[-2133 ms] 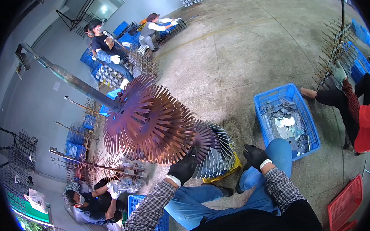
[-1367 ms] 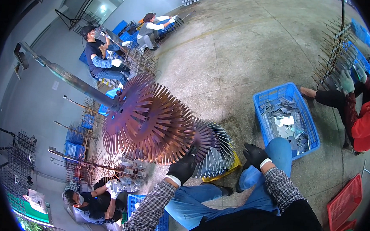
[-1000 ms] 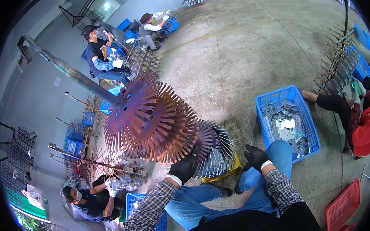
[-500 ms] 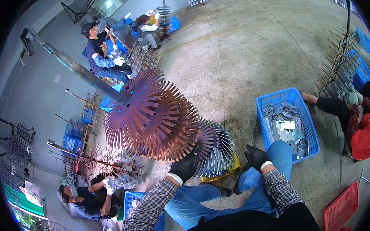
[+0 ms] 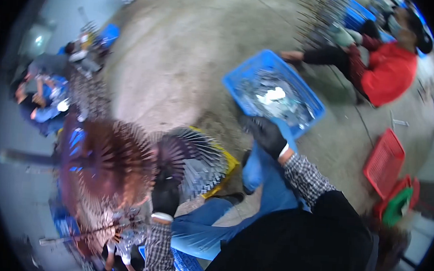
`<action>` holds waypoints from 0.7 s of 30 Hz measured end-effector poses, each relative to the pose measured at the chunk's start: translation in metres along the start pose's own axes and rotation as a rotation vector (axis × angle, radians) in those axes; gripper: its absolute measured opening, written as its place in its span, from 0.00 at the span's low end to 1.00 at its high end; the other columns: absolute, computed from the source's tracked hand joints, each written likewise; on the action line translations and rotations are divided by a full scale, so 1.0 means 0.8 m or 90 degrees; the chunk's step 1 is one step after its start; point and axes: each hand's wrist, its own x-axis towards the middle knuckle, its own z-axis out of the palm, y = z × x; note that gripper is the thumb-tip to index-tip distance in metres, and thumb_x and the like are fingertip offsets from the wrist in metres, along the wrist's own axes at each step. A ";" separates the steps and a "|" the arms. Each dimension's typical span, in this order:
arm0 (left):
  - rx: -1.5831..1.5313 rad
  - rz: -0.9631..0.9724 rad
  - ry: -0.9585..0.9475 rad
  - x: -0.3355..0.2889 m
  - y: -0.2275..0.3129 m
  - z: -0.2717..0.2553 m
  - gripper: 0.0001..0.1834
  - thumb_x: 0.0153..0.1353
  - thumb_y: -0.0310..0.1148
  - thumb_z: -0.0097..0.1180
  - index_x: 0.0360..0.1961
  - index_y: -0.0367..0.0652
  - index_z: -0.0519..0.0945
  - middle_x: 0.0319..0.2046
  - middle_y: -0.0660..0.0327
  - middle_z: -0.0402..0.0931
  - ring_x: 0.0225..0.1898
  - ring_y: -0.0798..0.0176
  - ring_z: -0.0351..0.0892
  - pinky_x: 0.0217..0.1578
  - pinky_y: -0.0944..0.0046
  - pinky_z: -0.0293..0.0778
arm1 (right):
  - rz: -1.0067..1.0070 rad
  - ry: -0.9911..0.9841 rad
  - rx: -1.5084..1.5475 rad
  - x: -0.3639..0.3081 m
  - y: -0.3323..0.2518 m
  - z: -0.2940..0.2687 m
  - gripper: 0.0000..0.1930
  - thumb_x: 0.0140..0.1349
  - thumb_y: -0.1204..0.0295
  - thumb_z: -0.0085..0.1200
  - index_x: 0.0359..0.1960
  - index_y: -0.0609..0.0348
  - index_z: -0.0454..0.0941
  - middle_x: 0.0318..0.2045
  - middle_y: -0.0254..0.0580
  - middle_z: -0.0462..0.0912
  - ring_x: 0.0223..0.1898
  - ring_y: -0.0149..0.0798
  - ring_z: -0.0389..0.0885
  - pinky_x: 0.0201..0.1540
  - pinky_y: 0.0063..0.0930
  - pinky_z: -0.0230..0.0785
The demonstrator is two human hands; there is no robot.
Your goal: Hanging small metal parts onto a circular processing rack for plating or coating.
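Observation:
My left hand point(image 5: 166, 198), in a black glove, is at the near edge of a round rack of metal fins point(image 5: 173, 157). Its fingers are blurred against the rack, so their grip cannot be told. Brownish-purple fins point(image 5: 111, 161) fan out at the rack's left, and a stack of silvery plates point(image 5: 202, 172) fills its right end. Over my right knee is my black-gloved right hand point(image 5: 267, 134), its fingers drawn together; anything between them is too small to make out. Just beyond it stands a blue basket point(image 5: 309, 126) of shiny flat metal pieces point(image 5: 274, 97).
A yellow crate point(image 5: 230, 161) sits under the rack. Red baskets point(image 5: 385, 163) and a green item point(image 5: 397, 206) lie at the right. A person in red point(image 5: 387, 71) sits beyond the blue basket; other people work at far left and near lower left. Spiky racks point(image 5: 318, 17) stand around.
The view has swung right and blurred, so the rack and blue basket appear farther left. My right hand has moved up beside the basket. My left hand remains by the rack.

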 end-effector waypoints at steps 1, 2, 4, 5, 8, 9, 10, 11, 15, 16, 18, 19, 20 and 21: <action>0.091 0.111 0.019 0.013 0.002 0.001 0.17 0.57 0.26 0.55 0.47 0.35 0.84 0.54 0.50 0.84 0.50 0.46 0.81 0.53 0.52 0.75 | -0.166 0.202 0.015 0.004 0.045 -0.021 0.11 0.76 0.70 0.52 0.50 0.64 0.83 0.37 0.40 0.87 0.36 0.35 0.82 0.43 0.30 0.75; 0.102 0.077 0.002 0.012 -0.001 0.003 0.18 0.57 0.25 0.55 0.48 0.34 0.84 0.56 0.49 0.83 0.51 0.46 0.81 0.54 0.51 0.75 | -0.092 0.261 0.204 0.006 0.048 -0.050 0.10 0.76 0.73 0.49 0.48 0.64 0.83 0.36 0.41 0.87 0.35 0.35 0.82 0.43 0.29 0.76; 0.099 0.056 -0.027 0.011 -0.003 0.012 0.18 0.56 0.24 0.55 0.49 0.34 0.83 0.58 0.49 0.82 0.52 0.45 0.81 0.56 0.51 0.74 | -0.047 0.401 0.192 0.011 0.110 -0.129 0.14 0.78 0.70 0.46 0.50 0.64 0.83 0.36 0.41 0.87 0.35 0.34 0.83 0.43 0.28 0.77; 0.144 0.071 -0.014 0.009 -0.004 0.014 0.20 0.57 0.24 0.55 0.51 0.35 0.83 0.60 0.49 0.81 0.54 0.45 0.80 0.57 0.51 0.74 | 0.022 0.468 0.102 0.013 0.141 -0.164 0.15 0.79 0.67 0.45 0.50 0.64 0.83 0.36 0.42 0.87 0.35 0.33 0.83 0.43 0.27 0.77; 0.171 0.080 -0.027 0.008 -0.005 0.020 0.24 0.58 0.24 0.55 0.58 0.37 0.80 0.62 0.49 0.78 0.58 0.44 0.78 0.60 0.50 0.72 | 0.016 0.546 -0.374 0.004 0.281 -0.226 0.20 0.75 0.59 0.48 0.49 0.65 0.83 0.44 0.50 0.89 0.40 0.53 0.86 0.48 0.41 0.77; 0.165 0.065 -0.042 0.005 -0.005 0.019 0.26 0.59 0.24 0.55 0.61 0.37 0.78 0.64 0.49 0.76 0.60 0.44 0.77 0.62 0.50 0.71 | 0.023 0.544 -0.380 0.002 0.311 -0.235 0.20 0.75 0.59 0.48 0.49 0.65 0.83 0.44 0.50 0.89 0.40 0.53 0.86 0.48 0.41 0.77; 0.160 0.050 -0.058 0.004 -0.004 0.018 0.29 0.60 0.25 0.55 0.65 0.37 0.77 0.66 0.49 0.75 0.62 0.43 0.75 0.63 0.49 0.70 | 0.131 0.377 -0.427 -0.001 0.338 -0.243 0.20 0.74 0.59 0.49 0.51 0.64 0.83 0.47 0.51 0.89 0.44 0.57 0.85 0.50 0.44 0.76; 0.162 0.029 -0.071 0.005 -0.004 0.015 0.31 0.61 0.26 0.54 0.68 0.37 0.75 0.67 0.48 0.73 0.64 0.43 0.74 0.65 0.49 0.70 | 0.229 0.203 -0.460 0.006 0.361 -0.240 0.20 0.73 0.59 0.49 0.53 0.62 0.83 0.50 0.51 0.89 0.48 0.61 0.85 0.51 0.48 0.75; 0.160 0.004 -0.064 0.014 0.009 0.010 0.29 0.61 0.24 0.54 0.66 0.39 0.76 0.65 0.49 0.74 0.61 0.43 0.75 0.63 0.50 0.70 | 0.190 0.063 -0.465 0.037 0.416 -0.201 0.23 0.70 0.57 0.52 0.60 0.57 0.80 0.55 0.51 0.86 0.52 0.58 0.84 0.54 0.46 0.76; 0.161 -0.006 -0.062 0.015 0.012 0.010 0.29 0.61 0.23 0.53 0.66 0.39 0.76 0.64 0.49 0.75 0.60 0.43 0.75 0.63 0.51 0.71 | 0.108 0.040 -0.512 0.046 0.428 -0.189 0.25 0.68 0.56 0.54 0.61 0.56 0.79 0.57 0.50 0.86 0.53 0.58 0.84 0.56 0.45 0.76; 0.167 -0.056 -0.098 -0.012 0.015 -0.011 0.29 0.60 0.23 0.53 0.66 0.39 0.76 0.65 0.49 0.74 0.62 0.43 0.74 0.64 0.51 0.69 | 0.209 -0.192 -0.604 0.097 0.382 -0.109 0.29 0.63 0.56 0.60 0.64 0.55 0.78 0.58 0.48 0.85 0.52 0.56 0.84 0.57 0.44 0.76; 0.119 -0.054 -0.111 -0.005 0.014 -0.002 0.30 0.60 0.23 0.52 0.67 0.38 0.75 0.66 0.49 0.73 0.64 0.44 0.73 0.65 0.50 0.68 | 0.208 -0.186 -0.614 0.109 0.436 -0.117 0.29 0.63 0.56 0.60 0.64 0.55 0.78 0.58 0.48 0.85 0.52 0.56 0.84 0.57 0.44 0.76; 0.074 -0.051 -0.122 0.002 0.015 0.004 0.31 0.60 0.23 0.51 0.67 0.38 0.75 0.67 0.49 0.73 0.66 0.44 0.71 0.67 0.50 0.67 | 0.278 -0.129 -0.664 0.077 0.479 -0.131 0.31 0.57 0.54 0.66 0.61 0.52 0.79 0.55 0.48 0.85 0.50 0.53 0.84 0.58 0.44 0.76; 0.064 -0.080 -0.116 0.003 0.014 -0.005 0.32 0.59 0.24 0.51 0.68 0.38 0.75 0.68 0.49 0.72 0.68 0.44 0.70 0.68 0.50 0.66 | 0.303 -0.084 -0.689 0.068 0.496 -0.135 0.34 0.50 0.52 0.72 0.59 0.50 0.81 0.51 0.47 0.86 0.49 0.51 0.84 0.58 0.43 0.76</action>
